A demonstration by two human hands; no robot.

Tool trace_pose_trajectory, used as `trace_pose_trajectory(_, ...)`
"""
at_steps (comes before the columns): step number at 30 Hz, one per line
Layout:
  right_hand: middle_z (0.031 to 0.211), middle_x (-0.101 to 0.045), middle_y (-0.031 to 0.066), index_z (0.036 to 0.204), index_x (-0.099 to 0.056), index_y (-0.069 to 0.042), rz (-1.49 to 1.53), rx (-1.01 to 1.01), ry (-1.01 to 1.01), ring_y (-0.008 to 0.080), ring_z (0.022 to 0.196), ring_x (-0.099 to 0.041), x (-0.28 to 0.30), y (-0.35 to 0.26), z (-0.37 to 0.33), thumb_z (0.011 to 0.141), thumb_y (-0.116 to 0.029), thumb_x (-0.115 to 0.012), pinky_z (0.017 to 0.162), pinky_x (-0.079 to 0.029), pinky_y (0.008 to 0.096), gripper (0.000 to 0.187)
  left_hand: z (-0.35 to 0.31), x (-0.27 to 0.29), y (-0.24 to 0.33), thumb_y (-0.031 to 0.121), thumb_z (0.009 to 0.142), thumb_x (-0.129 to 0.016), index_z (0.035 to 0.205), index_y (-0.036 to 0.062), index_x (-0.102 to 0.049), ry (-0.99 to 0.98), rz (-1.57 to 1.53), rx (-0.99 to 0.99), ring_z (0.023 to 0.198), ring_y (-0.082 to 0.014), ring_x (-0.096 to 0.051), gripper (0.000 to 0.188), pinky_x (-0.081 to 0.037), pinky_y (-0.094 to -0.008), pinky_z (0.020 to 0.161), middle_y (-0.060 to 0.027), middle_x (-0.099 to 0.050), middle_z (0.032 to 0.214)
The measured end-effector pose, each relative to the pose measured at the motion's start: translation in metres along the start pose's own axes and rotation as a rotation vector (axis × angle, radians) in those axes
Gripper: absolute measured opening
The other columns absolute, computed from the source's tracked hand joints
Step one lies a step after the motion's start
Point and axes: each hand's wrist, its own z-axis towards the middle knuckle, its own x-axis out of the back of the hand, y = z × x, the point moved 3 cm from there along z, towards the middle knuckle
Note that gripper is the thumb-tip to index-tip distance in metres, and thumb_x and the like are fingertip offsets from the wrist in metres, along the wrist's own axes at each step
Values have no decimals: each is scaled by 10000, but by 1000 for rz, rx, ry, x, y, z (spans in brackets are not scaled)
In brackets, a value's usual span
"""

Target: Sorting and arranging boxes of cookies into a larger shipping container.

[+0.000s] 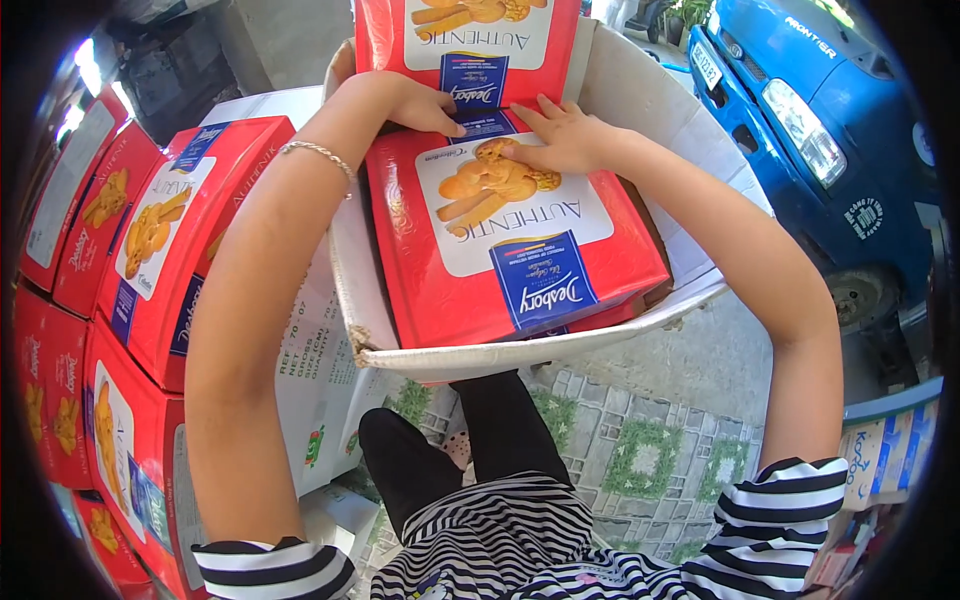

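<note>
In the head view, two red rectangular biscuit boxes are seen inside an open white cardboard carton (pixel 640 110). The near red box (pixel 510 240) lies flat on top, and the far red box (pixel 470 40) is just behind it. The left hand (pixel 425 105) is laid on the far edge of the near box with fingers curled over it. The right hand (pixel 560 140) is pressed flat on its lid, fingers spread. At the left, about six more red boxes (pixel 170 240) are stacked. A blue vehicle (pixel 830 120) is parked at the right.
</note>
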Motion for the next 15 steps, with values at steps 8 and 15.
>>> trace_pose_trajectory(8,1458,-202,286,1458,-197,-106,64,-79,38,470,1341,-196,-6,9,8,768,-787,-337,1092,-226,471,980,7,3,-2,452,877,-515,1134,7,-603,50,130,-32,1009,-230,-595,522,-433,-322,895,-136,-634,1100)
trace_pose_trajectory(15,1463,-173,296,1463,-187,-108,168,-177,29,430,1342,-235,-17,22,15,709,-823,-373,1071,-250,481,1055,-5,10,-7,355,835,-590,905,-19,-660,320,120,-186,825,-258,-632,386,-479,-350,724,-155,-669,876)
